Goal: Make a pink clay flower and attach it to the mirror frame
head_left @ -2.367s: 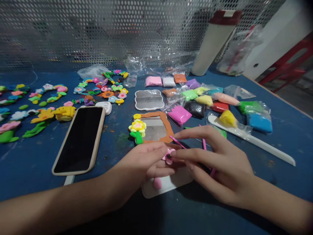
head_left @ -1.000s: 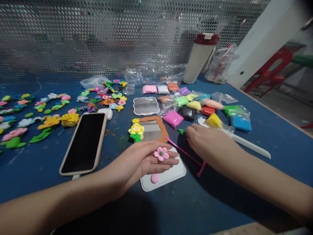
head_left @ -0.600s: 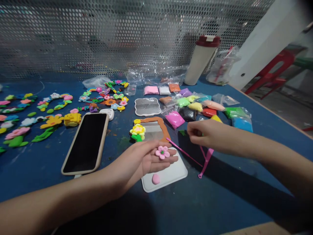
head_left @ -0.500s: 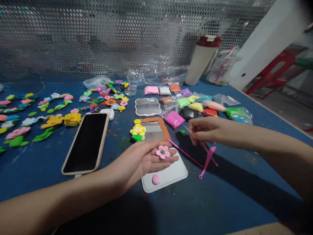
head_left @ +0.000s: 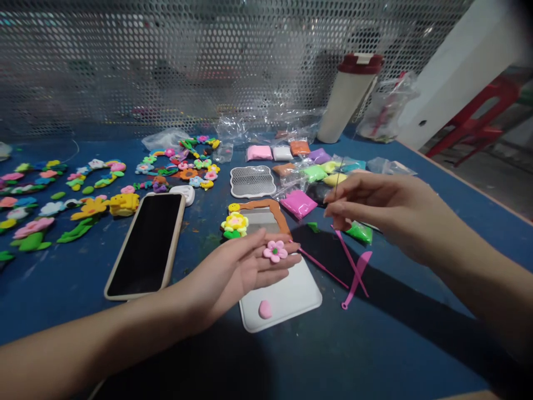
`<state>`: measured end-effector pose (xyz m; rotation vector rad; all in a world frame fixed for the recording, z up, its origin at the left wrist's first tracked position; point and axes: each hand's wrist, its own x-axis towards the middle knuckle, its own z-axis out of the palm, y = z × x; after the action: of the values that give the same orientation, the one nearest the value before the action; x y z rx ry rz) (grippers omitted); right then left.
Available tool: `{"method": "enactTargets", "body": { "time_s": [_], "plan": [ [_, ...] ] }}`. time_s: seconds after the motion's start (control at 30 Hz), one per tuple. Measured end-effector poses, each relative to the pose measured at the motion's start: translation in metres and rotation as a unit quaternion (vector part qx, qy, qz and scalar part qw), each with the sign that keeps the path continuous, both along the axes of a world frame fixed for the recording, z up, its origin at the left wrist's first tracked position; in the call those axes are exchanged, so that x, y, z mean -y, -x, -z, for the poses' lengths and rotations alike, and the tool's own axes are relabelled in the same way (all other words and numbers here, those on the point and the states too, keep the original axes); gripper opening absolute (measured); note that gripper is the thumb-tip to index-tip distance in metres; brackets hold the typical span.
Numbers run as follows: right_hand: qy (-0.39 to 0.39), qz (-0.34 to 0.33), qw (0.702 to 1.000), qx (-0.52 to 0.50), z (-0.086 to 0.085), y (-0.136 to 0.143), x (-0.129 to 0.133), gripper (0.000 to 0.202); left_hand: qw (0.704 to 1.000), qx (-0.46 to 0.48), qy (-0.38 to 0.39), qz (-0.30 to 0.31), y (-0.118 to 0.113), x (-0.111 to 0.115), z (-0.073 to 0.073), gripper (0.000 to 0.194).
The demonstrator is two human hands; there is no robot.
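Observation:
My left hand (head_left: 250, 261) is open with its palm up and fingers stretched out. On those fingers rests a pink clay flower (head_left: 275, 251) with a green centre. To its right, my right hand (head_left: 366, 208) pinches a thin needle (head_left: 339, 173), which points upward. Under my left hand lies a white board (head_left: 291, 297) bearing a pink lump of clay (head_left: 265, 309). Behind it is a mirror with a brown clay border (head_left: 283, 219), decorated with a yellow clay flower (head_left: 235, 221). A small green clay piece (head_left: 313, 227) lies near my right hand.
Pink modelling tools (head_left: 357, 280) lie right of the board. Bagged clay (head_left: 298, 204) is spread behind, near a tumbler (head_left: 347, 100). A phone (head_left: 147, 244) and several clay-decorated pieces (head_left: 95, 172) occupy the left. A perforated metal panel (head_left: 166, 66) stands at the back.
My right hand has risen and moved right, turning the needle upright. My left hand stays almost in place with the flower on its fingers. A green clay bag now shows below my right hand.

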<state>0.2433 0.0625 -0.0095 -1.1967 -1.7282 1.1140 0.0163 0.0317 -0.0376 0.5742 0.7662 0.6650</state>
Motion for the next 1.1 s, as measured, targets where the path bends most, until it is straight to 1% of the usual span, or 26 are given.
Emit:
{"method": "enactTargets", "body": {
  "time_s": [0.07, 0.17, 0.23, 0.37, 0.5, 0.6, 0.8, 0.97, 1.1],
  "plan": [
    [0.015, -0.009, 1.000, 0.002, 0.003, 0.000, 0.002, 0.008, 1.000, 0.006, 0.001, -0.006, -0.001, 0.000, 0.000, 0.038],
    [0.062, -0.020, 0.996, -0.061, 0.012, 0.000, 0.003, 0.009, 1.000, 0.020, 0.002, -0.013, -0.001, 0.001, 0.000, 0.037],
    [0.070, -0.021, 0.992, -0.102, 0.018, 0.001, 0.004, 0.007, 0.999, 0.030, 0.000, -0.019, -0.001, 0.001, 0.000, 0.036],
    [0.048, -0.006, 0.990, -0.136, 0.027, 0.004, 0.008, 0.006, 0.999, 0.035, 0.009, -0.021, -0.002, 0.001, 0.000, 0.037],
    [0.015, 0.009, 0.984, -0.176, 0.033, 0.010, 0.012, 0.003, 0.999, 0.039, 0.026, -0.020, -0.003, 0.001, 0.001, 0.037],
    [0.000, 0.012, 0.981, -0.192, 0.037, 0.012, 0.015, 0.003, 0.998, 0.052, 0.023, -0.022, -0.003, 0.001, 0.002, 0.035],
    [0.009, -0.024, 0.979, -0.204, 0.045, 0.012, 0.018, 0.008, 0.998, 0.069, 0.011, -0.006, -0.001, -0.002, 0.003, 0.040],
    [0.004, -0.053, 0.975, -0.214, 0.045, 0.011, 0.020, 0.012, 0.998, 0.054, -0.022, -0.006, 0.000, -0.004, 0.004, 0.038],
    [-0.029, -0.058, 0.982, -0.180, 0.040, 0.010, 0.020, 0.014, 0.998, 0.064, -0.019, -0.009, 0.002, -0.003, 0.002, 0.032]
  ]
}}
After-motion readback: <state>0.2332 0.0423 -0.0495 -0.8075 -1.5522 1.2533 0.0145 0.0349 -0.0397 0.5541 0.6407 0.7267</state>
